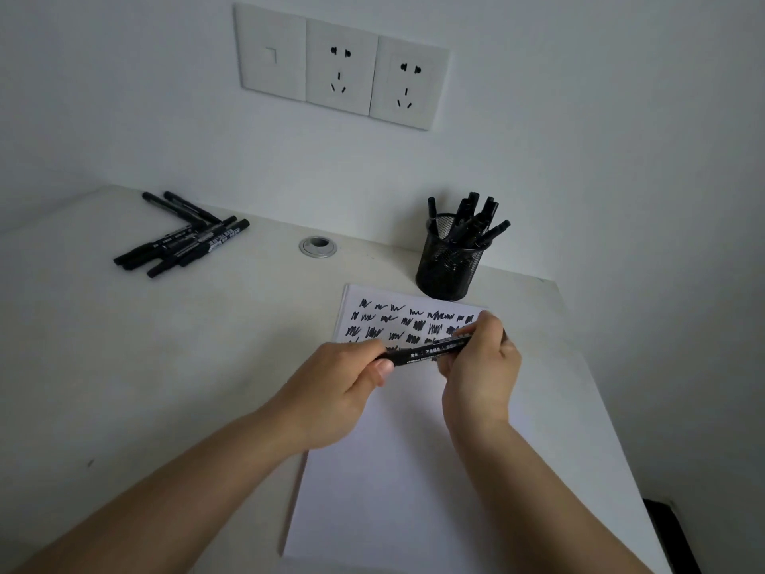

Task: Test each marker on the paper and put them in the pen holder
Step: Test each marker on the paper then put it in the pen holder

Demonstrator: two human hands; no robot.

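Both hands hold one black marker [422,353] level above the white paper [397,470]. My left hand [343,387] pinches its left end between thumb and fingers. My right hand [482,366] grips its right end, fingers curled round it. Rows of black scribbles [397,323] cover the top of the sheet. A black mesh pen holder [449,269] with several markers stands just beyond the paper's far right corner. Several loose black markers [182,238] lie in a pile at the far left of the table. Whether the held marker's cap is on is hidden by my fingers.
The white table [165,366] ends at a wall behind and at an edge on the right. A round metal cable grommet [318,246] sits between the loose markers and the holder. Wall sockets [343,66] hang above.
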